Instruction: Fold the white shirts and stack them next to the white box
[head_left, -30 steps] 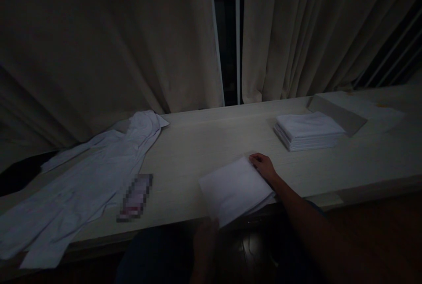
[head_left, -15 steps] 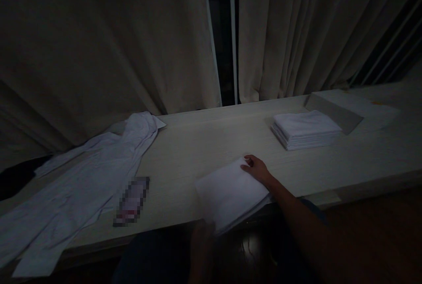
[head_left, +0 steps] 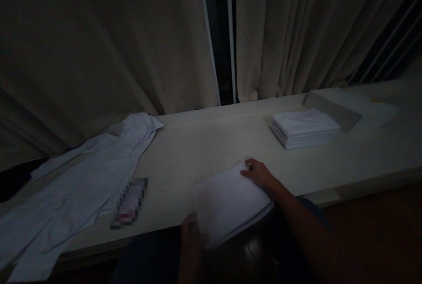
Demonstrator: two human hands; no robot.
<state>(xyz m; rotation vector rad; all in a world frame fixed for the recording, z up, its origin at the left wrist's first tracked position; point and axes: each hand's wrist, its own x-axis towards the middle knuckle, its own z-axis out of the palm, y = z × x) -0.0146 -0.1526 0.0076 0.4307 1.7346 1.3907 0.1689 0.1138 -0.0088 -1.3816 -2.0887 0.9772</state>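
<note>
Squaring the folded cloth [head_left: 231, 202] at lower centre of frame, overhanging the table [head_left: 204, 143] edge. Right hand [head_left: 260, 173] lies flat on its far corner; left hand [head_left: 191, 240] pinches the near corner. Best to keep edges aligned and press evenly.

The room was very dim; only the pale table [head_left: 204, 143] caught faint light. My lap lay in near-black shadow, detail was grainy and soft, and the edges bowed.

Pixelated item [head_left: 129, 203] unreadable; loose shirt [head_left: 75, 187] cut off at left edge; left hand [head_left: 191, 242] lost in dark.
</note>
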